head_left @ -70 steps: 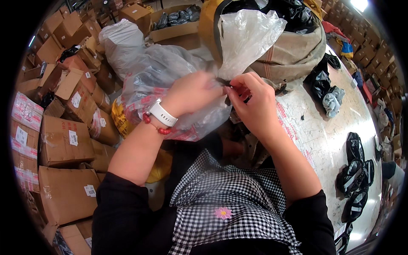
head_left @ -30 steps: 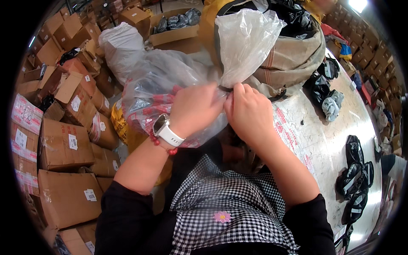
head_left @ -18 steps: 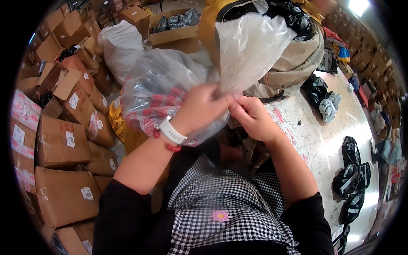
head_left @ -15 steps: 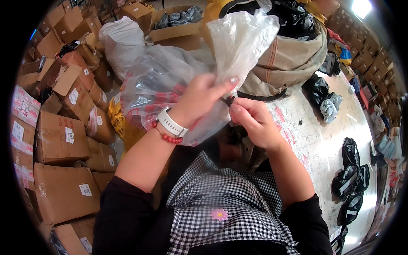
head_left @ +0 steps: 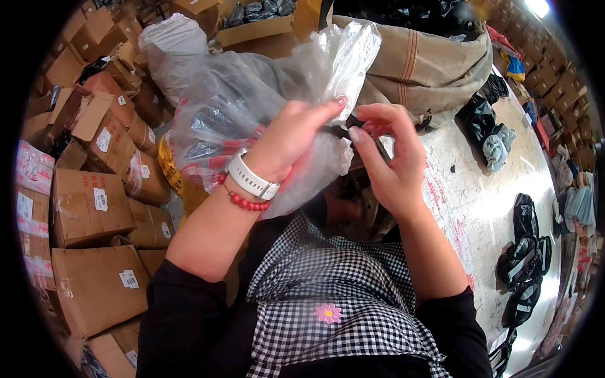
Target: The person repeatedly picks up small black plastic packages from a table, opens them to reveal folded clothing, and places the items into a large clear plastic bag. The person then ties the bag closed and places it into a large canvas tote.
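Note:
A large clear plastic bag [head_left: 211,107] with red-marked contents bulges in front of me. My left hand [head_left: 290,135] is closed around its gathered neck, thumb on top, and the loose mouth [head_left: 356,53] flares upward above the grip. At the neck shows a thin dark strip [head_left: 340,130], probably a tie. My right hand [head_left: 397,160] pinches it loosely between thumb and index finger, the other fingers curled and partly hidden. Which way the strip runs round the neck is not visible.
Cardboard boxes [head_left: 91,205] are stacked on the left, beside a yellow bag [head_left: 170,167]. Ahead stand an open carton [head_left: 255,34] of dark packets and a large beige sack [head_left: 422,72]. On the pale table [head_left: 466,201] at right lie black-wrapped packets [head_left: 523,258].
My right hand has loosened from a tight fist-like pinch, its fingers lifting and spreading somewhat. The bag's upright mouth has narrowed and tipped left. My left hand keeps its hold on the neck.

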A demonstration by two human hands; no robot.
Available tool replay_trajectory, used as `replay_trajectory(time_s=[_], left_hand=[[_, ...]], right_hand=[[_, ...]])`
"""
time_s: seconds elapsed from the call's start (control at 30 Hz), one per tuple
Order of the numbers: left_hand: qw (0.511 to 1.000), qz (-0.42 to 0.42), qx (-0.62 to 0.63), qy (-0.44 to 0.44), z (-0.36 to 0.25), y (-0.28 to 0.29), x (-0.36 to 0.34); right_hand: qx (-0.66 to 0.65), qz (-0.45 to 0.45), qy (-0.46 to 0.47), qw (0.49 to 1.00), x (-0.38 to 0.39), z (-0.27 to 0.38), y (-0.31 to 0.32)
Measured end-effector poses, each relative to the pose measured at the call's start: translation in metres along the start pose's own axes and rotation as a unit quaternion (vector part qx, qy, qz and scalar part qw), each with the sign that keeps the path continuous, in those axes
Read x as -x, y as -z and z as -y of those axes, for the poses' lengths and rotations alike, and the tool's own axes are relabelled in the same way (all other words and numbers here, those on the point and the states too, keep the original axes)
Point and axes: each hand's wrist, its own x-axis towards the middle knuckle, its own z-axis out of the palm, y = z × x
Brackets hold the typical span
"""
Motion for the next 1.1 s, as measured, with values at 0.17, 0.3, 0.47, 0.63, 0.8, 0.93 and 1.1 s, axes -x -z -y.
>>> replay_trajectory(time_s=[0.17,0.3,0.47,0.63,0.8,0.93,1.1], left_hand=[[0.997,-0.005,-0.073,-0.002,-0.009,-0.011,0.007],[0.998,0.017,-0.067,-0.002,-0.008,-0.008,0.007],[0.995,-0.018,-0.085,0.056,-0.001,0.004,0.002],[0.996,-0.002,-0.090,-0.010,0.005,0.002,0.007],[0.999,0.024,0.037,-0.006,-0.001,-0.007,0.006],[0.999,-0.037,-0.038,-0.011,0.007,-0.001,-0.001],[0.994,-0.033,-0.082,-0.069,0.006,-0.010,0.000]], right_hand=[[0.139,0.111,0.028,0.984,-0.014,0.010,0.011],[0.159,0.233,-0.036,0.959,-0.032,0.020,0.013],[0.164,0.356,-0.023,0.920,-0.043,0.020,0.020],[0.028,0.387,-0.096,0.917,-0.034,0.012,0.031],[-0.451,0.172,-0.358,0.799,0.008,-0.011,0.012],[-0.528,0.132,-0.344,0.765,0.016,-0.026,0.005],[-0.209,0.083,-0.200,0.954,-0.011,0.000,0.026]])
